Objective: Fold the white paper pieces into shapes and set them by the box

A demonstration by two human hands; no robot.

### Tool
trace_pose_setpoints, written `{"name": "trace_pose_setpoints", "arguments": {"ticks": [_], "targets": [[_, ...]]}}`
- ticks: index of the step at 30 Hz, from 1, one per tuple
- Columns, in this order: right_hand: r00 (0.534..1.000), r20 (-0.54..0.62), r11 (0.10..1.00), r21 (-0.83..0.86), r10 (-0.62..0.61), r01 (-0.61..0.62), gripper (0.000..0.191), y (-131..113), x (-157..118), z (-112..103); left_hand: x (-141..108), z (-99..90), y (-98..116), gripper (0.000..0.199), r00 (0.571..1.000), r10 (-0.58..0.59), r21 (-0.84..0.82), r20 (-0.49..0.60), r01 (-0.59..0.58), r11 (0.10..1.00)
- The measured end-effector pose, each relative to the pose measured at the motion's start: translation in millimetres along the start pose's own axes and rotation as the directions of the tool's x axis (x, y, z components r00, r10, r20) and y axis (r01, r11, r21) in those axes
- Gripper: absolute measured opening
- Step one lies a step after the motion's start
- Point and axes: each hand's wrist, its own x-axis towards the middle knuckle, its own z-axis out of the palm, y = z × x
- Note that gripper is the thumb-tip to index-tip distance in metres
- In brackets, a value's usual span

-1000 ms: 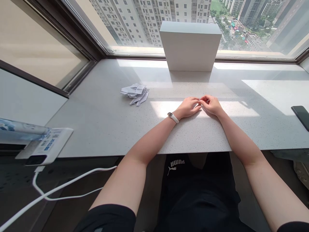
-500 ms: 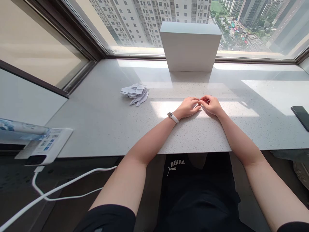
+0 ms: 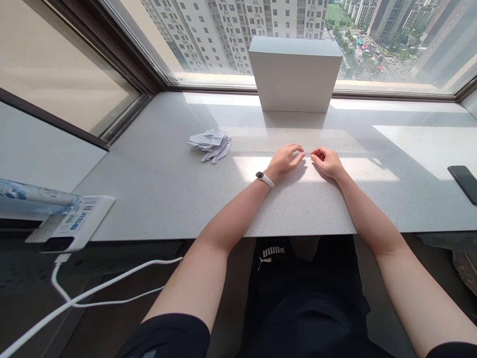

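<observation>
**Left hand (image 3: 283,160) parted loosely, right hand (image 3: 328,163) drawn to a pinch over the table (image 3: 156,194)**

The small pile of folded white paper pieces (image 3: 211,144) lies at about nine o'clock from the hands, well apart from both. Its place beside the left forearm probably leaves the working spot in front of the body free while keeping the paper within reach. At twelve o'clock a pale box (image 3: 294,82) stands upright near the window (image 3: 223,30), beyond the fingers and likely out of their way. The phone (image 3: 463,184) lies just past three o'clock, well outside the right forearm. Between eight and nine o'clock, a white labelled device (image 3: 80,219) sits at the table's near edge, with a white cable (image 3: 112,272) leading from its lower end.

The left hand is open: its fingers curve softly, the thumb stands apart from them, and nothing shows in its grasp. Its shadow suggests that the palm is slightly raised. The right hand's thumb and fingertips come close together, as if for fine handling; whether they grip something small cannot be told. The fingertips face each other across a narrow gap. Both forearms cross the near edge, the left from seven o'clock, with a pale wristband (image 3: 265,179), the right from five.
</observation>
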Motion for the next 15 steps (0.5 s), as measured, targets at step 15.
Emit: {"name": "trace_pose_setpoints", "arguments": {"ticks": [15], "targets": [[0.999,0.017,0.999,-0.002,0.047,-0.047,0.025,-1.6,0.5,-1.7,-60.4,-148.6,-106.2,0.055,0.396,-0.632,-0.042,-0.666,0.826,0.563]]}}
